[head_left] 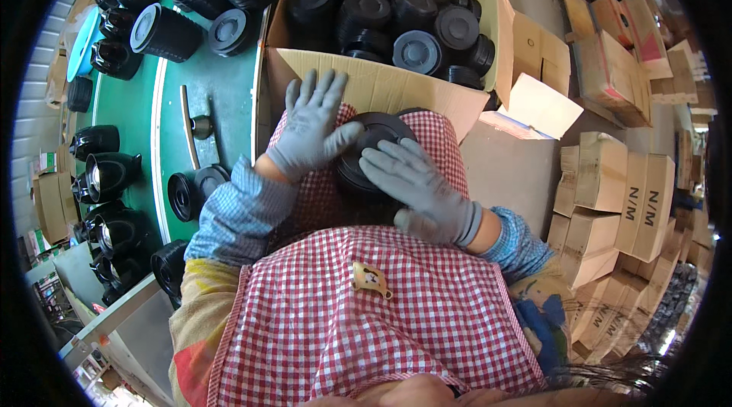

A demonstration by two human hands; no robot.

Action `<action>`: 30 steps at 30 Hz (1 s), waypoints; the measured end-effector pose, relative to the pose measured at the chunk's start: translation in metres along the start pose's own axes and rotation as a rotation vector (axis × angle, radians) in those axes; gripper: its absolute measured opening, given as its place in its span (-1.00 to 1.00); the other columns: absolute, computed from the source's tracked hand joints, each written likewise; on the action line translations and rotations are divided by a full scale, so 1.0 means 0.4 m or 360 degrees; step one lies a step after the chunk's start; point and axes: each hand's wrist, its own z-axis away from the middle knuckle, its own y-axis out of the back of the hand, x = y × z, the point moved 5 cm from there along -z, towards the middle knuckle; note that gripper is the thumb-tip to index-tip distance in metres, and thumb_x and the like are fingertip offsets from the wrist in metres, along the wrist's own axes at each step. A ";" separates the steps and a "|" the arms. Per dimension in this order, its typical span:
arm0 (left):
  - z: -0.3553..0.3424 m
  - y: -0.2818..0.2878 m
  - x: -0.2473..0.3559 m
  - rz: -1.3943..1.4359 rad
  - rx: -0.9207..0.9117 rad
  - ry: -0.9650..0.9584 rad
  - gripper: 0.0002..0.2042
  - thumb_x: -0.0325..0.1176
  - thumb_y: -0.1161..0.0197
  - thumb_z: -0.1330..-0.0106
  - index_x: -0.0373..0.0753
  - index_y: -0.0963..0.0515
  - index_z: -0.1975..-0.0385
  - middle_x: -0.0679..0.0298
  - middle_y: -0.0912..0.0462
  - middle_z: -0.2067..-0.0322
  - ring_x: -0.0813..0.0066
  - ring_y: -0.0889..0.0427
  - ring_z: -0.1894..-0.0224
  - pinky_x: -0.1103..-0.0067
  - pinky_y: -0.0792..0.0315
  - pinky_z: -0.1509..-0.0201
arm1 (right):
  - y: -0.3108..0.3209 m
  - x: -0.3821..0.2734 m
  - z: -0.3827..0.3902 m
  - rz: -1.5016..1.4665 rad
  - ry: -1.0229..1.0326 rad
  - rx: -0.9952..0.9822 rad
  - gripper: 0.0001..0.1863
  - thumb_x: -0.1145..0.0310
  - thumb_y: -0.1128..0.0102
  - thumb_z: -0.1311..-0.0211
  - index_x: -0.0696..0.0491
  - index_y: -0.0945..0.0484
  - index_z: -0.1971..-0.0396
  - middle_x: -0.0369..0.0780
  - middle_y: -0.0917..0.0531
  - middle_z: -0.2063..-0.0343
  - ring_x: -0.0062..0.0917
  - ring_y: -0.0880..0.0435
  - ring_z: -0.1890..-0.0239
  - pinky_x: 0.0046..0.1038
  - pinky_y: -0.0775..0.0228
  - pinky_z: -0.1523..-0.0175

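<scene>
A stack of black round plastic lids or bases (379,136) rests in my lap, between my knees. My left hand (313,128), in a grey glove, is spread open just left of the stack, its thumb close to the top piece; I cannot tell whether it touches. Over the right side of the stack lies my right hand (419,189), also grey-gloved, fingers stretched out flat and holding nothing. Part of the stack's right side is hidden under this hand. Ahead of my knees stands a large open cardboard box (381,75) filled with similar black round pieces.
A green workbench (225,90) to the left carries stacks of black round parts (164,33), a curved strip (188,128) and shiny black housings (113,176). On the right, cardboard cartons (595,178) are piled on the floor.
</scene>
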 end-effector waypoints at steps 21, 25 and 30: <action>-0.171 -0.034 0.061 0.1306 -0.0487 -0.0200 -0.64 -0.16 -0.27 -0.40 -0.15 -0.61 -0.11 0.10 -0.68 -0.05 0.14 -0.61 -0.19 0.28 -0.41 -0.33 | 0.053 0.249 -0.091 0.0150 -0.0007 -0.0311 0.11 -0.32 -0.51 0.36 -0.06 -0.47 -0.30 -0.12 -0.37 -0.38 -0.10 -0.23 -0.45 0.12 0.18 -0.53; -0.250 -0.137 0.068 0.0620 -0.0863 0.0113 -0.61 0.03 -0.17 -0.43 -0.16 -0.66 0.05 0.09 -0.71 0.13 0.11 -0.70 0.05 0.24 -0.52 -0.08 | -0.093 0.013 -0.179 0.0260 0.0627 -0.0299 -0.38 -0.27 -0.23 -0.12 -0.27 -0.62 -0.13 -0.15 -0.30 -0.41 -0.17 -0.16 -0.45 0.14 0.21 -0.52; -0.224 -0.170 0.040 0.0962 -0.0595 -0.0691 -0.66 -0.07 -0.20 -0.44 -0.21 -0.63 0.04 -0.01 -0.69 0.23 0.04 -0.70 0.06 0.21 -0.53 -0.06 | -0.011 0.108 -0.136 0.0333 0.0839 -0.0191 -0.39 -0.12 -0.27 -0.16 -0.14 -0.58 -0.18 -0.18 -0.41 -0.33 -0.17 -0.20 -0.45 0.18 0.09 -0.48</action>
